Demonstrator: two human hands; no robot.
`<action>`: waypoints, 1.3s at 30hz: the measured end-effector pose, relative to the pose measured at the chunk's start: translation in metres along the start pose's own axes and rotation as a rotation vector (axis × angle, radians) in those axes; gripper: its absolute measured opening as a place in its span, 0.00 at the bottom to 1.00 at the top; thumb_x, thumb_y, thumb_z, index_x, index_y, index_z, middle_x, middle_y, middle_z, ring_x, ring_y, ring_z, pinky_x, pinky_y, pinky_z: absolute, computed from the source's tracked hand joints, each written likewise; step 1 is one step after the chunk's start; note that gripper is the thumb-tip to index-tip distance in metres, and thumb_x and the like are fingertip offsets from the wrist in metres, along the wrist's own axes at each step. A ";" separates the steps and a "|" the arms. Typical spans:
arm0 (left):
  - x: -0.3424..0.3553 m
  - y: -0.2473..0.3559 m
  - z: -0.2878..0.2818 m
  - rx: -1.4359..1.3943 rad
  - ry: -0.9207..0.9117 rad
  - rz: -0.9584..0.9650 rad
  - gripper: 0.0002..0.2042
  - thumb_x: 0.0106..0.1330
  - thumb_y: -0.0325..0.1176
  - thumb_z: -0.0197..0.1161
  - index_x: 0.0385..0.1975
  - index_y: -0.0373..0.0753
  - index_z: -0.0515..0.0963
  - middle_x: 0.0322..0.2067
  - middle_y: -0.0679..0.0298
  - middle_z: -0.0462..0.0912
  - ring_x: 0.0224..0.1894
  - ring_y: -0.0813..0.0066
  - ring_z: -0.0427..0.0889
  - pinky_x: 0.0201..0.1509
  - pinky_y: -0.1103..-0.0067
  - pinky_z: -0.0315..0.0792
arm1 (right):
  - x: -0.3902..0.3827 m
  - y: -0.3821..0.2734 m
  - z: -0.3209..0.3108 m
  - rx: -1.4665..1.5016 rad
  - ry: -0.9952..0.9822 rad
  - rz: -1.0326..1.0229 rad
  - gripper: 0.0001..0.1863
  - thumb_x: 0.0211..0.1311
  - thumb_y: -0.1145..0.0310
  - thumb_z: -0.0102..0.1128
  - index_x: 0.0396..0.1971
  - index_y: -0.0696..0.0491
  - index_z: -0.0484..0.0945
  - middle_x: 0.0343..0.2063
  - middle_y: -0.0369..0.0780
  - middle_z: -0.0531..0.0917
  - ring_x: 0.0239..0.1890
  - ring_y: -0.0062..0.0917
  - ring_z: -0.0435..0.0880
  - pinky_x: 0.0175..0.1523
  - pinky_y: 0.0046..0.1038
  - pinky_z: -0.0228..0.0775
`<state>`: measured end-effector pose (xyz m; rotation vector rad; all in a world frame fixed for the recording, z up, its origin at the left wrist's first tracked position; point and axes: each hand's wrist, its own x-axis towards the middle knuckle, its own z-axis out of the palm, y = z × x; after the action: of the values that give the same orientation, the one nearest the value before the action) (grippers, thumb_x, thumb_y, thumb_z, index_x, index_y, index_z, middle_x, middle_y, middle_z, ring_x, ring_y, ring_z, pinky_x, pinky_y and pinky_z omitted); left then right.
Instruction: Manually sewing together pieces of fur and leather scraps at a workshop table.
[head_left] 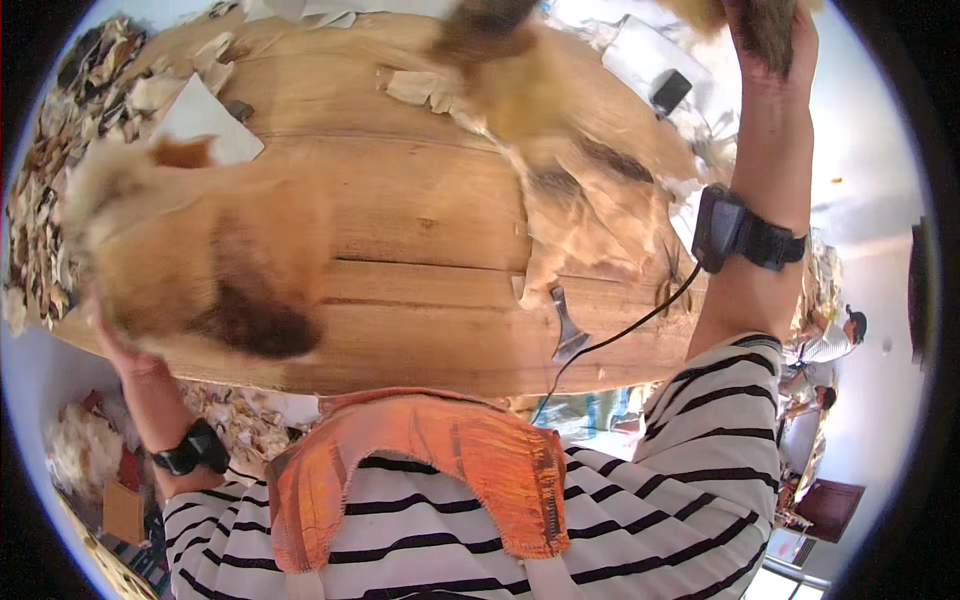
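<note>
A tan fur piece (170, 260) with a dark patch, blurred by motion, is lifted at the left over the wooden table. My left hand (122, 345) grips its near left edge, with the fingers mostly hidden behind the fur. At the far right my right hand (800, 55) is raised and closed on a dark and tan fur piece (768, 35), which covers its fingers. Another blurred brown and yellowish fur (515, 85) shows at the top middle; whether it joins the right hand's piece I cannot tell. Thin pale skins (600, 215) lie spread on the table's right side.
A metal blade with a flared end (569, 328) lies near the front edge of the wooden table (420, 220). Fur scraps (45, 220) heap along the left. A white sheet (215, 125) and a dark phone-like object (671, 92) lie farther back. A cable (630, 330) runs from my right wrist.
</note>
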<state>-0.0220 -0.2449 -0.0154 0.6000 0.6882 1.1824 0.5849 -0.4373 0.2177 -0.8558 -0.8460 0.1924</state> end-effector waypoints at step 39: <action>-0.002 0.076 0.096 -0.011 -0.813 0.081 0.20 0.75 0.38 0.49 0.61 0.34 0.69 0.58 0.52 0.75 0.57 0.58 0.76 0.64 0.63 0.69 | -0.475 -0.009 -0.045 -0.845 -1.194 0.512 0.06 0.60 0.68 0.59 0.36 0.52 0.78 0.33 0.43 0.79 0.38 0.42 0.78 0.42 0.41 0.71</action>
<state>0.0029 -0.2319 0.1040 1.0201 -0.0355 0.9002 0.2985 -0.6917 -0.0666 -1.7995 -1.8682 0.8933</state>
